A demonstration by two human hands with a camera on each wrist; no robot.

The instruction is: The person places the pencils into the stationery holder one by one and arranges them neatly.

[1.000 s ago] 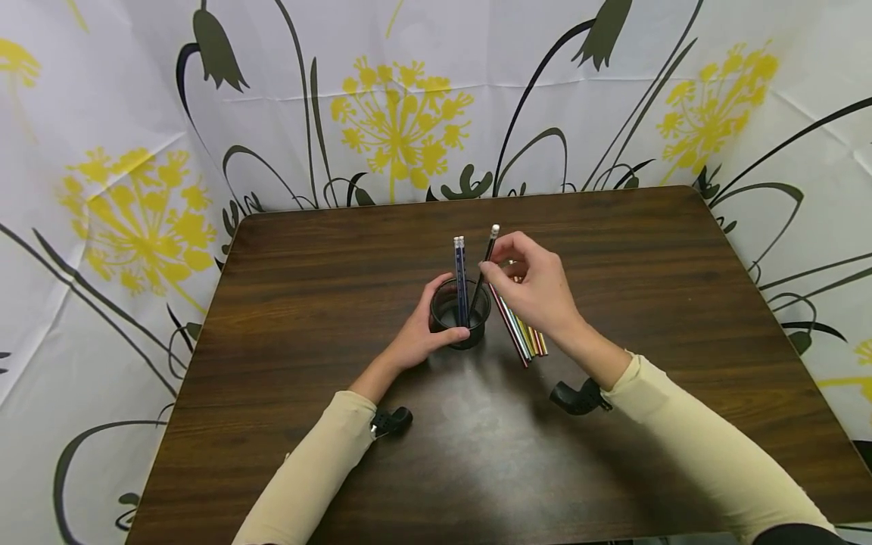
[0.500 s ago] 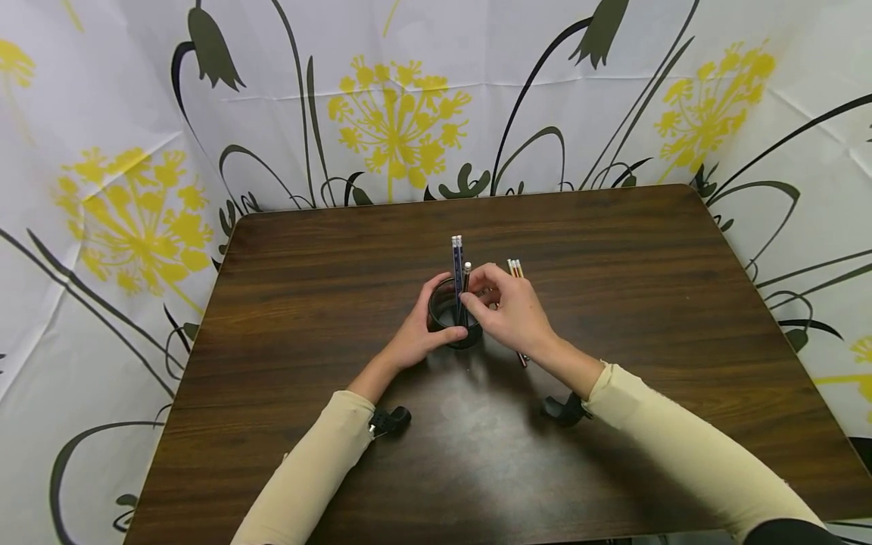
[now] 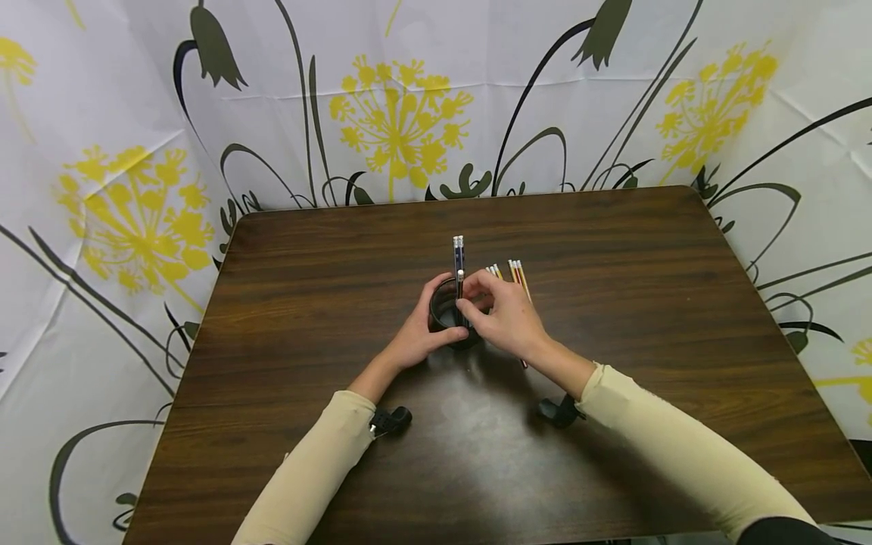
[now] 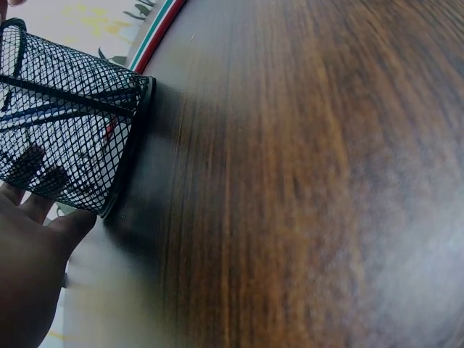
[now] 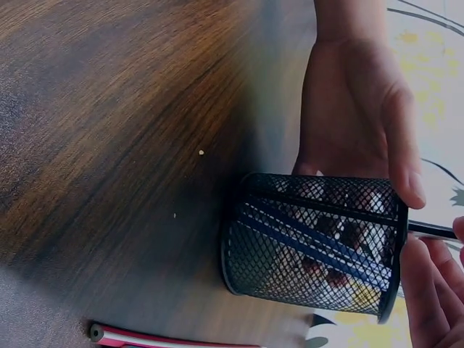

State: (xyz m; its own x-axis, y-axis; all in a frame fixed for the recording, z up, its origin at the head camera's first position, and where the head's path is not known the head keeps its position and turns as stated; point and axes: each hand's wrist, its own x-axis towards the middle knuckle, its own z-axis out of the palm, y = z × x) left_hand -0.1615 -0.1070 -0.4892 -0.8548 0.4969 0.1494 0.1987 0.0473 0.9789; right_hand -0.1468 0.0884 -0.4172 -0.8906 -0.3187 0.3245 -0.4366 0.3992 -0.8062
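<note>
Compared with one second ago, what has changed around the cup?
The right hand moved left and down, lowering its dark pencil into the mesh cup, fingers pinching it. The left hand kept gripping the cup; the loose pencils stayed on the table.

I take mesh cup [image 3: 446,314] as landmark, mid desk [image 3: 306,288]. Left hand [image 3: 415,337] wraps cup from left and near side. Right hand [image 3: 504,318] just right of cup, fingers [image 3: 470,303] at rim on pencil [image 3: 460,284] standing in cup. Two more pencils [image 3: 458,253] inside cup. Loose pencils [image 3: 518,271] on desk right of cup, behind right hand.
</note>
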